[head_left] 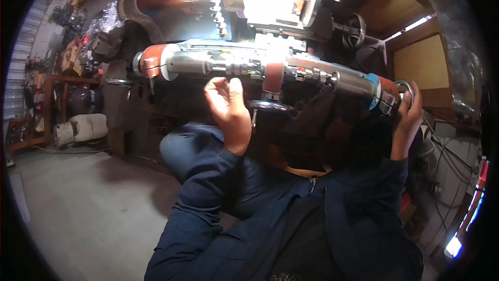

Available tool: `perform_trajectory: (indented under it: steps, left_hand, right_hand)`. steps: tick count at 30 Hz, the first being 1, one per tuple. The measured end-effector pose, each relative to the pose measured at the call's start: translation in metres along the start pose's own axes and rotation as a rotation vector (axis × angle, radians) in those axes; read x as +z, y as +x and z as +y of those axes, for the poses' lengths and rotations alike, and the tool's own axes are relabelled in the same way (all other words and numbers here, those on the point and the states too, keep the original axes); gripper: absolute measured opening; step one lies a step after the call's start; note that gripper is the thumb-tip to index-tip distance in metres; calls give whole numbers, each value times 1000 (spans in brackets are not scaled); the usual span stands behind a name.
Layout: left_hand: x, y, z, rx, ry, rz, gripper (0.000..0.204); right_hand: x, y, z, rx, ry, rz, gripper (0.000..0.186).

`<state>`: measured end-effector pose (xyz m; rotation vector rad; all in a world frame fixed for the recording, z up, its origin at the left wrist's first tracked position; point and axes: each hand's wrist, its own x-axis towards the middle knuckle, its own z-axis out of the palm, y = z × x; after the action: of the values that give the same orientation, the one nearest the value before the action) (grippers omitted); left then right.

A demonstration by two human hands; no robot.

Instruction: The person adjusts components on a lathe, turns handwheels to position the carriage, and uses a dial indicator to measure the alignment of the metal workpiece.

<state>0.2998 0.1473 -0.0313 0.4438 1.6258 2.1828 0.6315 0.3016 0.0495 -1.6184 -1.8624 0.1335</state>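
A stepped metal shaft (236, 67) lies across the machine, between a left orange-red head (152, 61) and a right head (385, 96) with a blue ring. My left hand (231, 112) is raised just in front of the shaft's left part. Its fingers are loosely bent, the thumb stands apart, and nothing shows between them; whether a fingertip touches the shaft I cannot tell. At the right end, my right hand (407, 122) has its fingers on the rim of a small metal handwheel (403, 88). An orange-red block (273, 77) stands at mid-shaft.
Below the middle block sits a chrome handwheel (271, 106); another handwheel (118, 81) is at the left. A segmented hose (216, 10) hangs behind the shaft. Bright glare covers the upper machine. A white cylinder (83, 129) lies on the left, and cables (442, 151) run along the right.
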Motion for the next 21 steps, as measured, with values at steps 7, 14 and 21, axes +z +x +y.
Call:
perform_trajectory:
  steps: [7, 14, 21]
  left_hand:
    - [16, 43, 65, 1062, 999, -616, 53]
    - [26, 50, 64, 931, 1083, -789, 58]
    - [18, 51, 60, 885, 1089, -729, 58]
  right_hand:
    - [5, -5, 6, -58, -6, 91, 43]
    - [5, -41, -36, -515, -206, 335, 51]
    - [63, -85, -132, -651, -77, -230, 63]
